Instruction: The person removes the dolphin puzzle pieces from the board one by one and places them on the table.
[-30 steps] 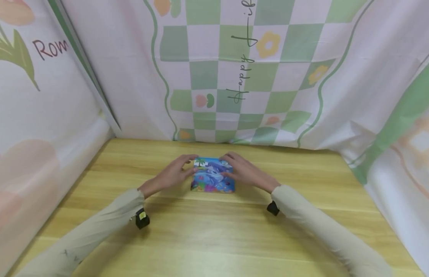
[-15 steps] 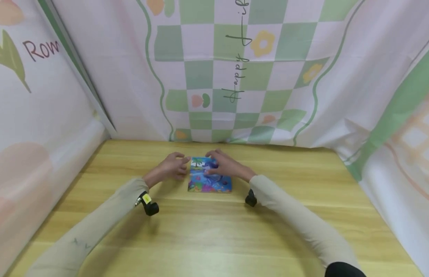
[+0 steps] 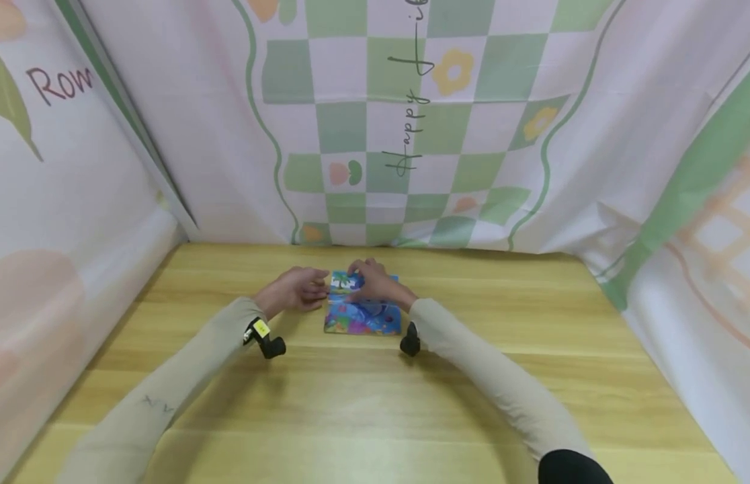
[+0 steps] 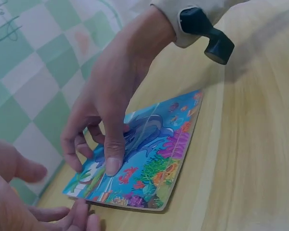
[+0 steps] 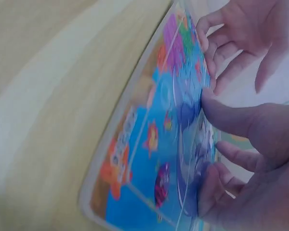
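A thin, flat picture board (image 3: 365,319) with dolphins, coral and fish on blue lies on the table; in the wrist views it looks glossy, with creases like clear film over it. My right hand (image 3: 378,282) is over its upper left part, thumb (image 4: 114,161) and bent fingertips touching the face, set apart from each other. Beside the left edge is my left hand (image 3: 296,289), its fingers (image 4: 79,216) loosely bent close to the board's edge; whether they touch it I cannot tell. The right hand hides part of the dolphin picture.
The wooden table (image 3: 351,403) runs up to a checked curtain (image 3: 405,134) at the back. Cloth hangs along both sides too. Small black wrist cameras (image 3: 271,346) stick out from both sleeves.
My right hand has moved left across the board, from its right edge to the upper left part. The left hand has drawn slightly off the left edge. The board stays flat on the table.
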The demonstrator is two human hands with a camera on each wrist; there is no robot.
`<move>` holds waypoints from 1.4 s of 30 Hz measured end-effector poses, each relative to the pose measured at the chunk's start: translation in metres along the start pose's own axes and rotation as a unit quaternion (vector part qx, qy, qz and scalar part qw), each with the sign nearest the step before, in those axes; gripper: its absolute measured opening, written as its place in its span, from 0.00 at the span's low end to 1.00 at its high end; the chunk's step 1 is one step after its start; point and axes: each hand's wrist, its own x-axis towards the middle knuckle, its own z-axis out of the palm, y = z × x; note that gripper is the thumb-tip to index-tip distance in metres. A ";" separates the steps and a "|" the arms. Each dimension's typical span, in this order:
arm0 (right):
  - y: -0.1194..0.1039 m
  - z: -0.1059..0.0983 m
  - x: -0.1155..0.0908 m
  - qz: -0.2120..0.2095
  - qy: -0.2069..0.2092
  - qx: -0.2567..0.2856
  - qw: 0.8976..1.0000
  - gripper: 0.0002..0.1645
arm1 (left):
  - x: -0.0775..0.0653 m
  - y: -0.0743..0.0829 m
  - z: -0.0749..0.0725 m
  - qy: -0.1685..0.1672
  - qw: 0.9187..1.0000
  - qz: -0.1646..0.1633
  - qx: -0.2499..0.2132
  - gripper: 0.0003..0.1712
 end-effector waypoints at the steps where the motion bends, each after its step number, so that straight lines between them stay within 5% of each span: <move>1: -0.001 0.001 0.000 0.004 0.006 0.001 1.000 0.33 | 0.001 0.001 0.000 -0.003 1.000 -0.002 0.006 0.18; 5: -0.004 0.003 0.002 0.015 0.026 0.001 1.000 0.32 | 0.003 0.004 0.001 -0.030 0.999 -0.005 0.032 0.07; 10: -0.008 0.002 0.005 0.022 0.034 0.002 0.999 0.30 | 0.004 0.009 -0.002 -0.049 0.998 -0.023 0.034 0.08; 18: -0.012 0.005 0.009 0.018 0.049 -0.007 0.999 0.30 | 0.016 0.004 -0.016 -0.129 0.988 0.017 0.089 0.26; 29: -0.010 0.010 0.006 -0.010 0.081 0.007 0.997 0.28 | 0.017 -0.011 -0.014 -0.090 0.976 0.125 0.157 0.27; 36: -0.006 0.013 0.003 -0.020 0.107 -0.002 0.994 0.21 | 0.018 -0.014 -0.007 -0.073 0.976 0.135 0.156 0.24; 42: -0.004 0.013 0.002 -0.032 0.100 0.073 0.992 0.18 | 0.019 -0.018 -0.009 -0.073 0.977 0.138 0.145 0.25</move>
